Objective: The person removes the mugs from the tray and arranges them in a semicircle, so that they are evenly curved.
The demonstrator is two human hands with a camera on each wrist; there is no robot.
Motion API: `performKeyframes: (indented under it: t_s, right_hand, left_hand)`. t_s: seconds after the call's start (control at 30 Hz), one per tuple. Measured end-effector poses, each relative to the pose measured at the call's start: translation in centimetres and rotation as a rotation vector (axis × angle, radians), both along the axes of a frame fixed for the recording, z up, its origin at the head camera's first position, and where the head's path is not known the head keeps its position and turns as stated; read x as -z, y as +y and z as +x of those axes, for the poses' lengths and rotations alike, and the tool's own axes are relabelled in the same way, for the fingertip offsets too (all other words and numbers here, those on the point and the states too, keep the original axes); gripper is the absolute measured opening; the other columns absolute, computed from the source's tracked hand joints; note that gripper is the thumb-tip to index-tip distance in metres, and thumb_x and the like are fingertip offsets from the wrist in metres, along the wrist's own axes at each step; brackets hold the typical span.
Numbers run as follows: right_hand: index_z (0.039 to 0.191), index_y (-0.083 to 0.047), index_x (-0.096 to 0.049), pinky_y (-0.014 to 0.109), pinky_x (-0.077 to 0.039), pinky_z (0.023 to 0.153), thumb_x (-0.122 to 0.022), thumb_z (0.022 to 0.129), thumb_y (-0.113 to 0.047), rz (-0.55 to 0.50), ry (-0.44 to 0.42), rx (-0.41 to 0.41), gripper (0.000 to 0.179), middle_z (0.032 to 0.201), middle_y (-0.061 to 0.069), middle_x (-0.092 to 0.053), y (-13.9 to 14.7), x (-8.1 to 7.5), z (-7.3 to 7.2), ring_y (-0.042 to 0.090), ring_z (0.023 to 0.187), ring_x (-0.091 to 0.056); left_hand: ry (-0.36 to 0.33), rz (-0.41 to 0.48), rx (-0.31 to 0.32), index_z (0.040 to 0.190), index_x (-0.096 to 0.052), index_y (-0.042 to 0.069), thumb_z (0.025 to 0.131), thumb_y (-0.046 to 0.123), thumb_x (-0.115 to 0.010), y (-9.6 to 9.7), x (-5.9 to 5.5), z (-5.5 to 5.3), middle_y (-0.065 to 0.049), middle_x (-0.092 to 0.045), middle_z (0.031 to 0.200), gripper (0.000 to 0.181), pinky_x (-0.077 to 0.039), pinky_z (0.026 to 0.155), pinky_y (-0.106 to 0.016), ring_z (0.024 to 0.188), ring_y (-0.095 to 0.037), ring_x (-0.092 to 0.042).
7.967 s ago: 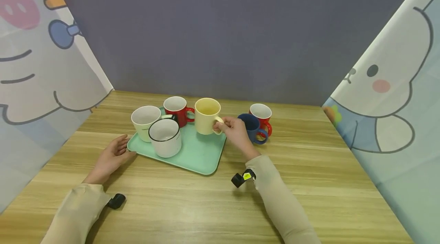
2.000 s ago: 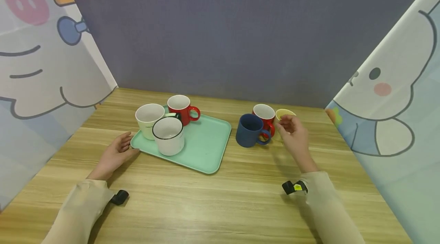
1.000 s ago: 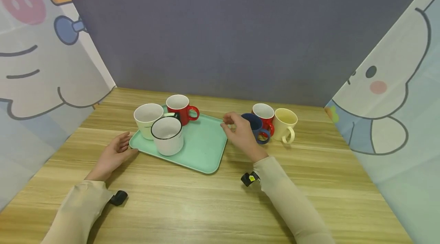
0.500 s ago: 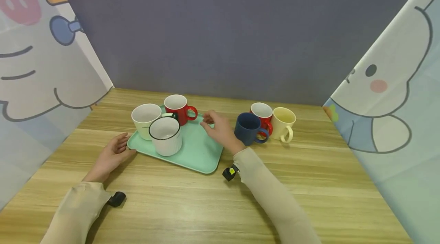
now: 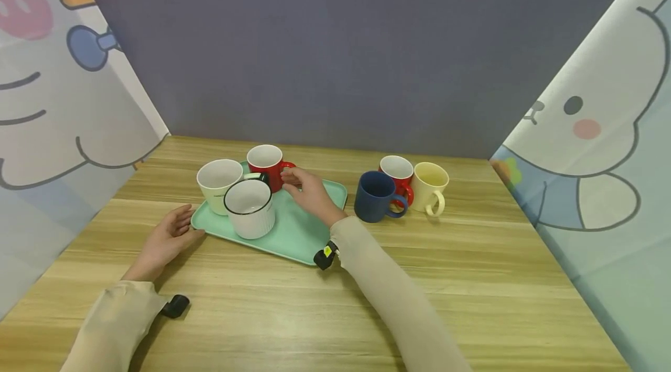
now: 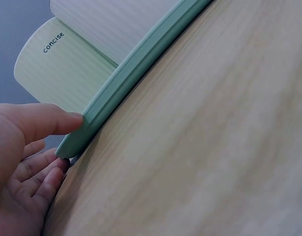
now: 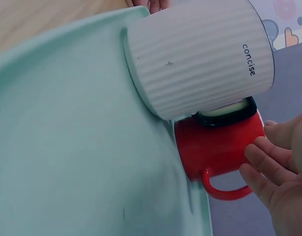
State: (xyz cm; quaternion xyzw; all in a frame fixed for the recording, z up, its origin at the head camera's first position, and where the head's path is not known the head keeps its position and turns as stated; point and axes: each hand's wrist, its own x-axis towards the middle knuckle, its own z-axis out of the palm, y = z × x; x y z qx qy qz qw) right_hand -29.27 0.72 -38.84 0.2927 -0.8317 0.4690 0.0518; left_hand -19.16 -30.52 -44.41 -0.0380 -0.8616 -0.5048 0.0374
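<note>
On the mint-green tray (image 5: 299,238) stand three mugs. A white one with a black rim (image 5: 250,215) is in front, a pale green one (image 5: 214,194) at the left, and a red one (image 5: 264,156) behind. My left hand (image 5: 162,242) holds the tray's near left corner, thumb against its outer side and fingers around it, as the left wrist view shows. Above the tray's far side, my right hand (image 5: 309,190) reaches to the red mug's handle (image 7: 224,194), thumb and fingers spread, fingertips close to the mug and nothing gripped.
Right of the tray, a dark blue mug (image 5: 372,200), a second red mug (image 5: 396,168) and a yellow mug (image 5: 430,186) stand close together on the wooden table (image 5: 293,314). A grey panel (image 5: 335,52) rises behind the table. Printed cloths (image 5: 592,174) flank both sides.
The yellow mug has been carried from over the tray to the table beside the second red mug and let go. My right hand then came back leftward to the tray's red mug.
</note>
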Motion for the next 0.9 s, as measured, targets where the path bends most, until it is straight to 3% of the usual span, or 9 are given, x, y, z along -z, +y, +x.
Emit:
performKeyframes:
  t_s: [0.2,0.33,0.47,0.73,0.9]
  right_hand:
    - [0.122,0.005,-0.063,0.02,-0.05,0.095,-0.062,0.096,0.003,-0.085,-0.064,-0.012,0.026,0.123,0.017,-0.066,-1.5,0.0,-0.8,0.028,0.113,-0.064]
    - [0.123,0.006,-0.062,0.02,-0.05,0.096,-0.061,0.096,0.006,-0.129,-0.089,-0.037,0.027,0.124,0.018,-0.065,-2.2,0.0,-1.1,0.028,0.115,-0.063]
    - [0.124,0.005,-0.062,0.02,-0.049,0.096,-0.059,0.096,0.008,-0.151,-0.115,-0.055,0.028,0.124,0.018,-0.066,-2.6,-0.2,-1.0,0.027,0.116,-0.062]
    - [0.125,-0.003,-0.067,0.017,-0.052,0.088,-0.053,0.098,0.009,-0.079,-0.168,-0.06,0.032,0.126,0.009,-0.066,-3.0,-0.3,-1.1,0.015,0.113,-0.062]
    - [0.126,-0.001,-0.065,0.019,-0.054,0.084,-0.052,0.097,0.012,-0.087,-0.195,-0.07,0.034,0.126,0.012,-0.064,-3.1,-0.2,-1.0,0.019,0.109,-0.063]
  left_hand:
    - [0.0,0.007,-0.002,0.152,-0.017,-0.012,0.097,0.012,-0.066,-0.1,0.1,0.0,-0.037,-0.037,0.143,0.078,-0.036,0.086,0.0,0.121,-0.014,-0.044]
    - [0.002,0.016,0.002,0.153,-0.017,-0.012,0.098,0.014,-0.065,-0.1,0.0,0.1,-0.037,-0.036,0.144,0.077,-0.036,0.087,0.0,0.121,-0.012,-0.044]
    - [0.012,0.017,0.007,0.152,-0.017,-0.012,0.098,0.014,-0.065,0.0,0.0,0.3,-0.037,-0.036,0.144,0.077,-0.036,0.086,0.001,0.115,0.0,-0.042]
    - [0.013,0.02,0.009,0.153,-0.016,-0.012,0.098,0.011,-0.065,-0.2,0.3,0.1,-0.037,-0.035,0.145,0.078,-0.036,0.087,0.0,0.111,0.008,-0.038]
    - [0.012,0.019,0.01,0.152,-0.016,-0.013,0.097,0.009,-0.065,-0.2,0.4,-0.1,-0.037,-0.036,0.144,0.077,-0.035,0.086,0.0,0.111,0.008,-0.037]
